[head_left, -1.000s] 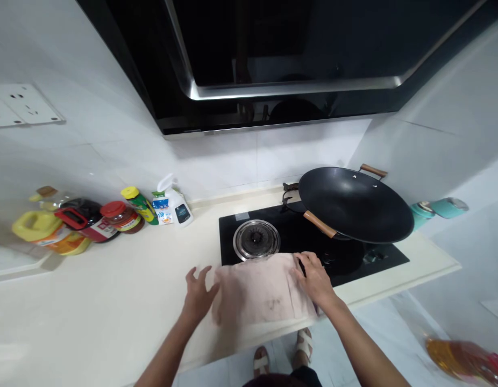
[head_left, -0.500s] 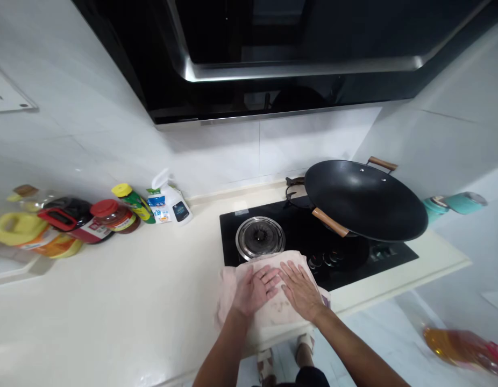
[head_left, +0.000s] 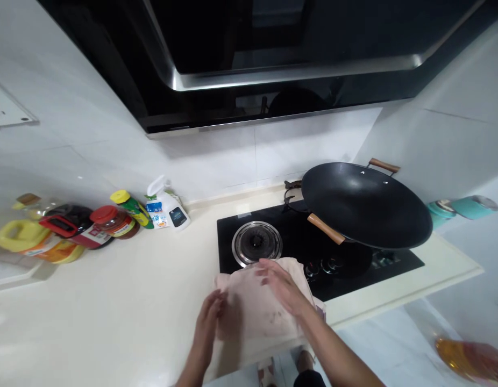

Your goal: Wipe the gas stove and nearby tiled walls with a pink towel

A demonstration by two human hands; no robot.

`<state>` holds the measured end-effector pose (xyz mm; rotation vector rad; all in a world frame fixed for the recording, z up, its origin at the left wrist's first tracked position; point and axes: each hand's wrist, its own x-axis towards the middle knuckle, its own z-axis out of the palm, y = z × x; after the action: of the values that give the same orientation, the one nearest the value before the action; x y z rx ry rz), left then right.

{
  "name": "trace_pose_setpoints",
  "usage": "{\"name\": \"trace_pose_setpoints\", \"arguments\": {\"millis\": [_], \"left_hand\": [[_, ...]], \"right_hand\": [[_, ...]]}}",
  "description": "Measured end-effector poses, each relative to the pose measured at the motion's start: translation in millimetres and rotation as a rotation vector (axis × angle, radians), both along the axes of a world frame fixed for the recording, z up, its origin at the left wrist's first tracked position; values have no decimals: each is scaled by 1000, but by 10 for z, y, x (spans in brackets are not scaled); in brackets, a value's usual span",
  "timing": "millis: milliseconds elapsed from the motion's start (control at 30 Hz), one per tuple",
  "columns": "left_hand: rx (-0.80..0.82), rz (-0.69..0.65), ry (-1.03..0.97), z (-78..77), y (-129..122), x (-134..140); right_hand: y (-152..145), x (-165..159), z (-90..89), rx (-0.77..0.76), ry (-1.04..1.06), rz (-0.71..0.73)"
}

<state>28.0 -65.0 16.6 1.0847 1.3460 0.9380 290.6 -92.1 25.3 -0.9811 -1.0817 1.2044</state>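
Note:
A pale pink cloth [head_left: 257,314] with a few dark stains lies folded over the counter's front part, its far edge overlapping the cooktop. My left hand [head_left: 208,317] is by the cloth's left edge, fingers loosely bent with nothing visible in them; whether they touch the cloth I cannot tell. Over the cloth's upper right part hovers my right hand [head_left: 282,287], fingers stretched out and slightly blurred. The black cooktop [head_left: 281,226] lies just beyond, with a bare round burner [head_left: 257,243] on its left.
A large black wok [head_left: 365,204] with wooden handles covers the right burner. Along the wall at left stand a white spray bottle [head_left: 174,209], a red-lidded jar [head_left: 115,221] and several other bottles. A range hood [head_left: 289,80] hangs above. Teal containers [head_left: 440,211] stand at right.
Both hands lay flat on the cloth earlier. My left hand has moved left to the cloth's edge, and my right hand has lifted and turned inward. The view has shifted slightly.

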Motion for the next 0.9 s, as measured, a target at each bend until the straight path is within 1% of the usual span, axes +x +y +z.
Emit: {"name": "trace_pose_setpoints", "arguments": {"millis": [33,67,133,167,233,267,333,400,500,533,600,667,700,767,833,900], "left_hand": [[167,-62,142,-23,-16,174],[339,-140,292,-59,-26,341],[641,-300,600,-158,-30,598],[751,-366,747,-215,-27,674],[894,-455,991,-324,-14,728],[940,-473,1079,-368,-6,724],[1005,-479,1193,-424,9,706],[1056,-463,1242,-427,16,728],[1104,-430,1238,-364,8,861],[1105,-416,1228,-342,7,915],[1102,-390,1206,-324,15,1009],[1098,-383,1192,-356,39,1084],[1099,-389,1189,-388,52,1123],[1113,-423,1181,-464,70,1234],[1144,-488,1157,-527,62,1398],[1170,-568,1125,-560,33,1577]], "right_hand": [[102,-117,20,-51,152,73],[199,-215,8,-110,255,121],[352,-316,-92,-193,329,142],[399,-311,-158,-211,321,128],[435,-209,-270,-207,272,91],[427,-130,-301,-197,243,77],[380,39,-305,-176,169,51],[314,177,-251,-145,63,6],[206,270,-158,-65,-112,-117],[165,270,-145,-19,-241,-155],[72,243,-162,75,-595,-182],[-42,223,-234,129,-948,-152],[-108,233,-284,133,-1079,-135],[-257,313,-397,110,-1222,-141],[-422,456,-513,86,-1357,-193],[-574,597,-625,73,-1416,-263]]}}
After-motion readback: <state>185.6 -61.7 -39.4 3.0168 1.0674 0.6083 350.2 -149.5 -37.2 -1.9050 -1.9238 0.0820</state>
